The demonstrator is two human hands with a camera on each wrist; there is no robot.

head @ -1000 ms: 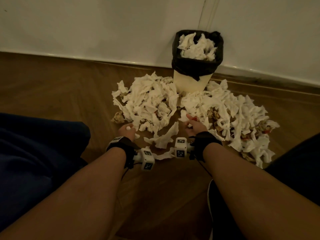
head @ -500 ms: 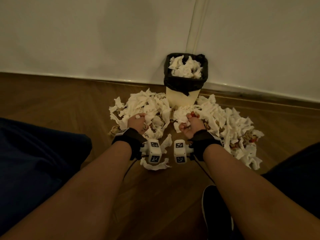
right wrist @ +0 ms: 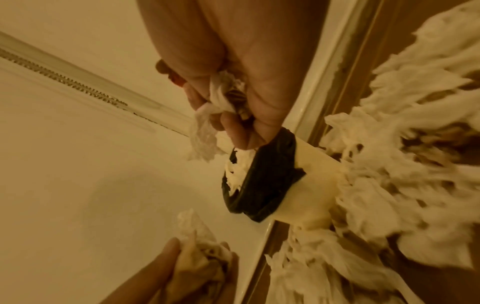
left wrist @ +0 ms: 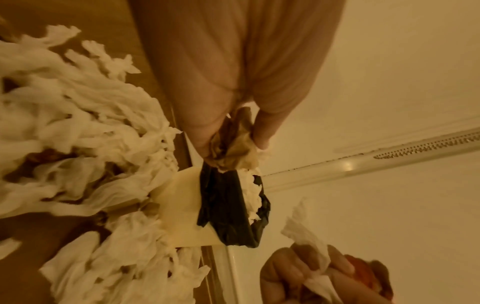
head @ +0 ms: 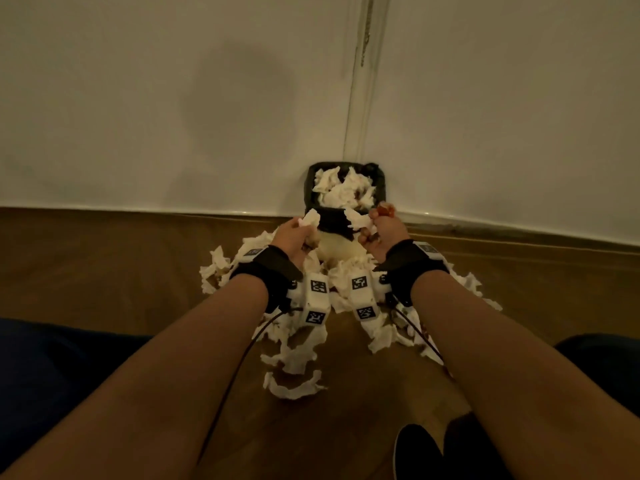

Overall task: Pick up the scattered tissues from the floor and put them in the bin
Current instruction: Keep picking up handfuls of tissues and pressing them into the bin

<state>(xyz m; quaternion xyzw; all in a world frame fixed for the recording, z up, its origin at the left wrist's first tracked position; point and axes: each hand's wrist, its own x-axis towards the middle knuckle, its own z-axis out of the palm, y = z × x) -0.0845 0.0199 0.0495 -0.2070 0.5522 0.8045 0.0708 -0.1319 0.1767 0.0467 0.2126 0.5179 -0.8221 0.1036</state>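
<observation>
- Whereas half a second ago both hands were down in the tissues on the floor, the left hand and right hand are now lifting up beside the bin.
- The left hand is clutching a brownish-white wad; the right hand is gripping a white wad, with something red sticking out.
- The bin is standing upright against the wall, mouth facing up, holding tissues.
- The wrists are hiding the bin's cream lower part and much of the pile; the red item is hard to make out.
</observation>
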